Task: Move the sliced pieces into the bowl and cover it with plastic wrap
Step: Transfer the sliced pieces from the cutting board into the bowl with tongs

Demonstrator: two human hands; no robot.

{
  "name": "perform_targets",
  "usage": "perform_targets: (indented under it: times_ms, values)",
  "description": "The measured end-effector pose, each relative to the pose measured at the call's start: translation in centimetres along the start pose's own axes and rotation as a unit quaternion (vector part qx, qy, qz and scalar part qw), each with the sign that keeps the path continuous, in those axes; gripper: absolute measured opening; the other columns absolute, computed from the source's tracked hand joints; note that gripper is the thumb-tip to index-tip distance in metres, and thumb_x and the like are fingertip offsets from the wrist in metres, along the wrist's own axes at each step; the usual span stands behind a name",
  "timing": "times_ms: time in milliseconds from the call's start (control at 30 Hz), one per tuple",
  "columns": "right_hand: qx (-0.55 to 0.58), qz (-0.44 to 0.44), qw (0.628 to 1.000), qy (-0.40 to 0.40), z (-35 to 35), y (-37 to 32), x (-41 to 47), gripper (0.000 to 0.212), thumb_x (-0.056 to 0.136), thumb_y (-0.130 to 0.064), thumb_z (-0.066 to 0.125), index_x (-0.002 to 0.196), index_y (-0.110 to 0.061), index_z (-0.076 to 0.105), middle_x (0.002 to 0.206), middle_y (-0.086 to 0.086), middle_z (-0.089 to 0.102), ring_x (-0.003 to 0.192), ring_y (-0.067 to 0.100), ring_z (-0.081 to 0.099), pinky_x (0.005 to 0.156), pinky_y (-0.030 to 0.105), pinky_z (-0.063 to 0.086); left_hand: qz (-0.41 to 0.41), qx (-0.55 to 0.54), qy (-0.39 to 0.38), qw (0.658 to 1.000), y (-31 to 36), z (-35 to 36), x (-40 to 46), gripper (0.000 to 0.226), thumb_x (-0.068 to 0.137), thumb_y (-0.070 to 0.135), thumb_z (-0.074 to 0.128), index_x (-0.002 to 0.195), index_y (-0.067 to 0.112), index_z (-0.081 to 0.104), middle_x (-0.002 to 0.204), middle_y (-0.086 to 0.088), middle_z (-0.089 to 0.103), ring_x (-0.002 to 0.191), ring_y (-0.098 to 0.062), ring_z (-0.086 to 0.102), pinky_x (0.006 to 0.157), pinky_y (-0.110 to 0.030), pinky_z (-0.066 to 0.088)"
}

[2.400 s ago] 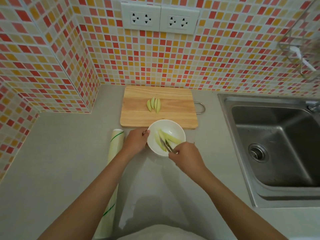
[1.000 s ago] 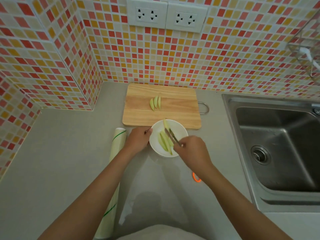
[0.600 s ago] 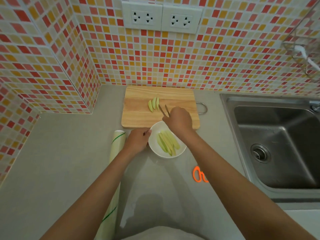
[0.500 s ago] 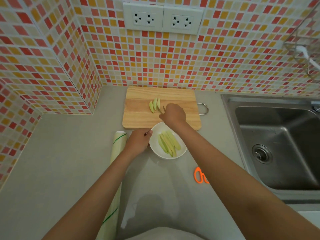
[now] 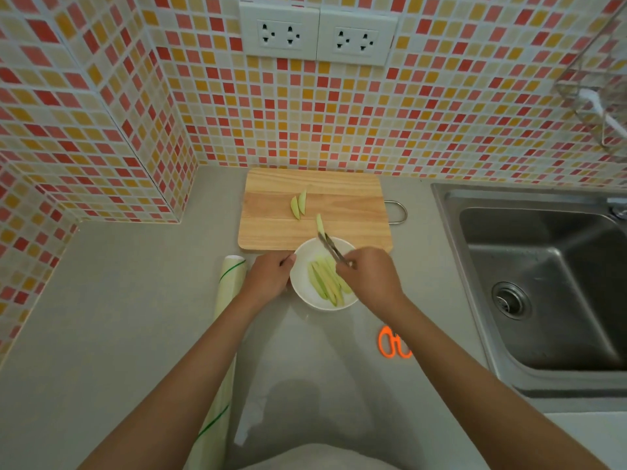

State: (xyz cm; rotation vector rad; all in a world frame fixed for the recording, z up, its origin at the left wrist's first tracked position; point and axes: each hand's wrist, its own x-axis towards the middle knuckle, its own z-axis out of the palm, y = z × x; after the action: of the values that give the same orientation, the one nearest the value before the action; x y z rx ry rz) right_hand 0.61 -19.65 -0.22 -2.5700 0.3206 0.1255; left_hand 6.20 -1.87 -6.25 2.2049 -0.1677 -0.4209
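A white bowl (image 5: 305,259) stands on the counter just in front of the wooden cutting board (image 5: 346,212) and holds several pale green slices (image 5: 325,281). My left hand (image 5: 269,278) grips the bowl's left rim. My right hand (image 5: 368,278) holds metal tongs (image 5: 330,247) whose tips pinch one green slice (image 5: 320,223) above the board's near edge, beside the bowl's far rim. Two slices (image 5: 298,205) lie on the board. A roll of plastic wrap (image 5: 227,300) lies left of the bowl, running toward me.
Orange-handled scissors (image 5: 390,342) lie on the counter right of my right forearm. A steel sink (image 5: 543,283) fills the right side. Tiled walls close off the back and left. A wire rack (image 5: 597,86) hangs at the upper right.
My right hand reached the tongs to the board, took one slice from the group, and drew it back toward the bowl. The left hand stayed on the bowl's rim.
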Motion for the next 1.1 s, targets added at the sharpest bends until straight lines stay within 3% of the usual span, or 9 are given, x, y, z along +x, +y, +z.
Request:
perform_targets:
  times_ms: [100,200,267,400,500,600,733,933,1100]
  values:
    - [-0.039,-0.004,0.999,-0.029,0.7,1.6,-3.4,0.042,0.081,-0.018,0.058,0.048,-0.017,0.031,0.046,0.0,0.027,0.045,0.017,0.031,0.045,0.029,0.022,-0.003,-0.01,0.008,1.0,-0.1,0.1,-0.1,0.039,0.1,0.025,0.04,0.082,0.001,0.064,0.068,-0.01,0.066,0.057,-0.02,0.058,0.07,-0.037,0.051]
    - [-0.091,0.007,0.994,-0.066,1.5,2.3,-4.5,0.029,0.085,-0.022,0.055,0.059,-0.011,0.046,0.059,0.004,0.045,0.06,0.022,0.046,0.055,0.03,0.035,-0.005,-0.015,0.01,1.0,-0.1,0.1,-0.2,0.038,0.1,0.025,0.04,0.08,0.001,0.063,0.067,-0.007,0.063,0.059,-0.022,0.057,0.072,-0.041,0.052]
    - [-0.1,0.016,0.993,-0.06,1.2,2.1,-4.2,0.033,0.086,-0.026,0.056,0.058,-0.012,0.044,0.058,0.003,0.044,0.061,0.023,0.046,0.054,0.029,0.034,-0.008,-0.015,0.009,1.0,-0.1,0.1,-0.1,0.038,0.1,0.025,0.04,0.079,0.003,0.063,0.065,-0.005,0.062,0.059,-0.022,0.057,0.072,-0.042,0.052]
    - [-0.052,0.009,0.999,0.006,-0.1,-0.1,-0.5,0.042,0.082,-0.029,0.06,0.049,-0.016,0.037,0.046,-0.003,0.034,0.047,0.019,0.037,0.043,0.028,0.021,-0.001,-0.012,0.008,1.0,-0.1,0.2,-0.2,0.037,0.1,0.026,0.04,0.077,0.008,0.064,0.062,-0.001,0.06,0.057,-0.019,0.057,0.071,-0.039,0.051]
    - [-0.015,0.016,1.0,0.018,-0.2,-2.3,4.4,0.043,0.082,-0.027,0.062,0.05,-0.015,0.037,0.049,-0.003,0.036,0.049,0.018,0.039,0.042,0.027,0.02,0.0,-0.009,0.011,1.0,-0.1,0.3,-0.1,0.036,0.1,0.026,0.041,0.071,0.016,0.06,0.06,0.002,0.059,0.055,-0.017,0.056,0.068,-0.036,0.049]
    - [-0.046,0.014,0.999,-0.013,1.0,-4.3,8.5,0.04,0.085,-0.022,0.062,0.054,-0.017,0.037,0.057,-0.002,0.042,0.063,0.023,0.048,0.044,0.026,0.025,-0.004,-0.015,0.008,1.0,-0.2,0.1,-0.1,0.036,0.1,0.026,0.041,0.073,0.011,0.059,0.06,0.001,0.058,0.055,-0.018,0.055,0.066,-0.035,0.046]
    - [-0.073,0.019,0.997,-0.029,2.6,-5.3,10.8,0.035,0.083,-0.014,0.06,0.057,-0.017,0.037,0.074,0.002,0.052,0.071,0.024,0.051,0.058,0.028,0.037,-0.004,-0.025,0.008,1.0,-0.3,0.0,-0.2,0.038,0.1,0.026,0.041,0.077,0.004,0.06,0.061,-0.002,0.059,0.058,-0.019,0.053,0.067,-0.035,0.045]
    - [-0.092,0.004,0.995,-0.033,2.9,-5.2,11.1,0.037,0.082,-0.006,0.057,0.055,-0.015,0.033,0.057,-0.001,0.037,0.069,0.026,0.049,0.045,0.026,0.026,-0.008,-0.01,0.006,1.0,-0.4,0.0,0.0,0.038,0.101,0.028,0.04,0.085,0.004,0.065,0.069,-0.005,0.063,0.068,-0.025,0.057,0.077,-0.042,0.05]
    - [-0.012,0.011,1.0,-0.007,0.7,-2.8,8.0,0.042,0.084,-0.017,0.062,0.049,-0.011,0.039,0.05,0.001,0.038,0.059,0.023,0.045,0.046,0.028,0.024,-0.007,-0.012,0.006,1.0,-0.4,0.0,0.0,0.034,0.101,0.028,0.041,0.079,0.014,0.064,0.068,-0.003,0.063,0.065,-0.024,0.057,0.076,-0.039,0.05]
